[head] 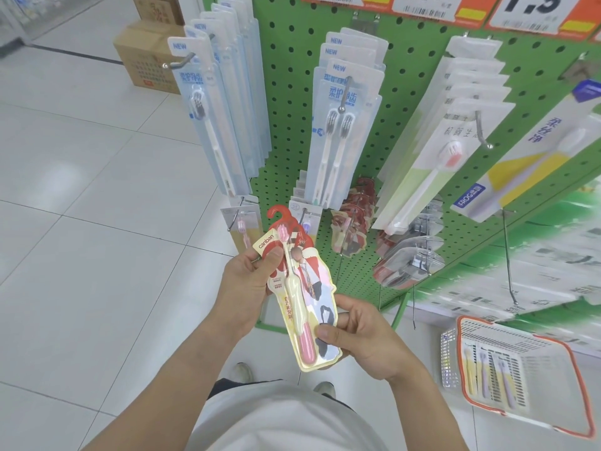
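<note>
Both hands had the toothbrush pack [309, 281] between them, held slantwise just in front of the person's body. The right hand [364, 340] pinched its lower end, thumb on the face and fingers behind, and the left hand [247, 281] gripped the upper part, thumb pressed beside a white tab [267, 243] that read "canban". A strip of Chinese print ran down the card beside the cream and pink brush, too small to read with certainty. The pack's red hook [281, 213] stood free above the left hand, on no peg. To the right of the right hand and lower, a basket [460, 353] held more brush packs, so this looked like the middle of stocking the rack: one pack in hand, not yet hung. The next move probably called for lifting the pack forward and to the right, to the red packs [354, 216] just beyond the hands, which seemed to match it, and for catching the hook's opening squarely on their wire peg. Farther off on the green pegboard [292, 125], pale blue packs [338, 125] bore "NEW" above Chinese characters. Well to the right a blue label [470, 198] read "FROG", and a price tag [533, 4] at the top showed "1.5".
</note>
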Demonstrator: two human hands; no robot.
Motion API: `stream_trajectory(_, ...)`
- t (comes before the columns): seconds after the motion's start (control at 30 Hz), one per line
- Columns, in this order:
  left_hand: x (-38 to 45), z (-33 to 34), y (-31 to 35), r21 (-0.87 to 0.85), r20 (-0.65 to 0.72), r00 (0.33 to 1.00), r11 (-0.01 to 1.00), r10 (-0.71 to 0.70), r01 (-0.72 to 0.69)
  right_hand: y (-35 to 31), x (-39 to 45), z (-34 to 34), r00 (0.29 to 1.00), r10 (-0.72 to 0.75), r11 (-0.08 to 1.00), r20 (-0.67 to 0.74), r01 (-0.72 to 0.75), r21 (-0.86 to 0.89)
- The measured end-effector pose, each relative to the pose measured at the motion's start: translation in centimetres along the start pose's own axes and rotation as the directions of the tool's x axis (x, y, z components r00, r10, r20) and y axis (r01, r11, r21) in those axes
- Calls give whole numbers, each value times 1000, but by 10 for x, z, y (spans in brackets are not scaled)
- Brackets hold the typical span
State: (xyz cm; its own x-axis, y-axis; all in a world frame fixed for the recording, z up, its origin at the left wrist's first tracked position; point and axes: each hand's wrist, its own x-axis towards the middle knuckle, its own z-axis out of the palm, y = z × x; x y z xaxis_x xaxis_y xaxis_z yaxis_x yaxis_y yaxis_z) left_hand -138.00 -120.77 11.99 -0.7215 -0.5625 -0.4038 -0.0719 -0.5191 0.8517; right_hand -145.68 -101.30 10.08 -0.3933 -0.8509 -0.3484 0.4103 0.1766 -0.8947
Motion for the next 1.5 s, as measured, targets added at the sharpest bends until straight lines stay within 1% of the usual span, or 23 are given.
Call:
stream_trajectory(0.1, -2, -2, 2, 36, 73, 997, 999, 0, -3, -1, -2, 1, 1000, -3, 1000, -7, 3, 13)
stream_trajectory(0.2, -7, -2, 1, 185, 152, 988, 983, -10, -18, -1, -3, 1, 999, -16, 1000, -37, 17, 18)
stream_trajectory(0.27, -9, -2, -2, 229, 169, 986, 973, -9, -31, 1, -3, 0, 996, -47, 999, -69, 48, 5)
stream_trajectory(0.33, -11, 0, -3, 206, 143, 990, 978, -6, -23, -1, -4, 2, 993, -84, 996, -82, 83, -14)
stream_trajectory(0.37, -11, 0, -4, 192, 110, 994, 981, -14, -7, -3, -4, 4, 989, -105, 994, -103, 100, -52)
stream_trajectory(0.43, -11, 2, -4, 198, 22, 999, 980, -29, 24, -7, -4, 11, 971, -156, 973, -182, 120, -198)
stream_trajectory(0.47, -11, 3, -7, 237, -25, 999, 971, -26, 31, -9, -4, 15, 958, -191, 950, -215, 125, -287)
stream_trajectory(0.5, -11, 3, -8, 330, -64, 998, 944, -4, 25, -9, -3, 18, 943, -228, 916, -241, 125, -380)
stream_trajectory(0.57, -12, 2, -10, 514, -66, 997, 858, 50, -9, -7, -2, 23, 918, -318, 805, -238, 129, -579)
stream_trajectory(0.6, -13, 2, -11, 514, -55, 997, 858, 48, -13, -5, -2, 24, 912, -346, 752, -221, 129, -646)
stream_trajectory(0.63, -15, 1, -10, 460, -46, 999, 888, 20, 3, -4, -3, 26, 913, -352, 722, -205, 125, -681)
stream_trajectory(0.7, -15, -2, -11, 334, -16, 999, 942, -43, 46, -4, -4, 29, 930, -318, 740, -184, 122, -661)
stream_trajectory(0.83, -15, -5, -13, 191, 47, 995, 978, -93, 82, -6, -7, 27, 954, -253, 758, -163, 90, -646)
stream_trajectory(0.9, -16, -5, -11, 137, 82, 990, 985, -113, 102, -9, -9, 29, 966, -199, 845, -166, 83, -529)
stream_trajectory(0.97, -17, -6, -9, 95, 109, 985, 988, -130, 120, -10, -10, 32, 957, -187, 922, -222, 92, -377)
stream_trajectory(1.0, -17, -7, -9, 89, 119, 983, 988, -137, 127, -11, -10, 32, 943, -195, 942, -271, 102, -321)
stream_trajectory(1.1, -20, -8, -7, 85, 148, 972, 982, -181, 170, -13, -8, 29, 909, -172, 970, -380, 88, -228)
stream_trajectory(1.2, -21, -10, -1, 3, 203, 943, 963, -264, 269, -15, -10, 24, 917, -93, 983, -387, 23, -179)
stream_trajectory(1.27, -20, -10, 2, -57, 217, 930, 947, -298, 317, -13, -11, 21, 920, -110, 970, -376, 17, -242)
stream_trajectory(1.3, -19, -10, 1, -58, 205, 936, 951, -286, 303, -11, -11, 20, 922, -121, 962, -367, 18, -273)
stream_trajectory(1.4, -18, -10, -6, 74, 99, 978, 982, -182, 175, -8, -10, 18, 932, -115, 958, -345, 12, -285)
stream_trajectory(1.43, -19, -11, -7, 113, 83, 983, 982, -162, 153, -8, -11, 18, 936, -104, 960, -335, 6, -281)
stream_trajectory(1.5, -19, -12, -8, 135, 83, 986, 982, -144, 132, -9, -11, 16, 948, -80, 958, -309, -13, -287)
